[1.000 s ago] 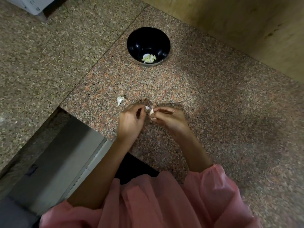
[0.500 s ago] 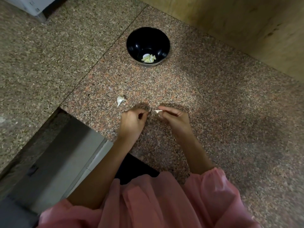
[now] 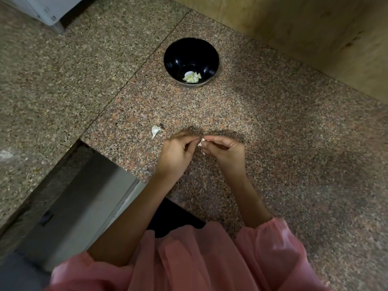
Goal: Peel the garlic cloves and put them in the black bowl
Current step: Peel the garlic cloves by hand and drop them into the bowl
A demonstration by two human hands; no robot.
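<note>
A black bowl [image 3: 191,49] stands on the granite counter at the far side, with several pale peeled garlic pieces [image 3: 192,77] in its bottom. Close to the counter's front edge, my right hand [image 3: 225,150] pinches a small white garlic clove [image 3: 202,142] between thumb and fingers. My left hand [image 3: 177,153] meets it from the left, its fingertips pinching the clove's skin. Most of the clove is hidden by the fingers. Another unpeeled clove [image 3: 155,131] lies on the counter to the left of my hands.
The reddish granite counter [image 3: 273,143] ends in a front edge just below my left wrist, with a drop to a grey cabinet [image 3: 84,202]. A wooden wall panel [image 3: 315,34] runs along the far right. A tiny scrap of skin [image 3: 144,116] lies near the loose clove.
My hands drew slightly apart half a second ago and have now closed together again on the clove. Bowl and loose clove have not moved.
</note>
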